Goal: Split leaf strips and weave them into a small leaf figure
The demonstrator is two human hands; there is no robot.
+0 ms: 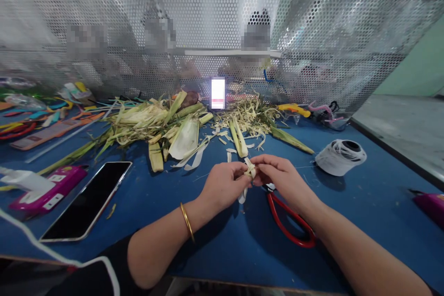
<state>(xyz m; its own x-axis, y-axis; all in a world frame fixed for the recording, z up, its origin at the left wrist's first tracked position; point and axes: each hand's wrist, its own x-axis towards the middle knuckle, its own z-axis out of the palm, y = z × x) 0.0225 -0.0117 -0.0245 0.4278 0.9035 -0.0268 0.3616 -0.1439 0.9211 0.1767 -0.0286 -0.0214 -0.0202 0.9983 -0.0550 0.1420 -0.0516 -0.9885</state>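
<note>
Just in front of the plant pile, my left hand (224,185), with a gold bangle on its wrist, pinches a small folded piece of pale husk strip (250,170). The fingers of my right hand (279,173) close on the same piece from the other side. One strip end hangs down below the fingers. Red-handled scissors (291,226) lie on the table beneath my right hand and wrist, their blades mostly hidden. A cut pale stalk piece (237,138) lies just beyond the fingertips.
Husks and leaves (145,120) are heaped at the back, with shredded scraps (248,113) beside them. White thread on a spool (340,157) stands right. A phone (86,201) and a purple power strip (48,189) with a white cable lie left. A perforated metal panel (215,4) rises behind.
</note>
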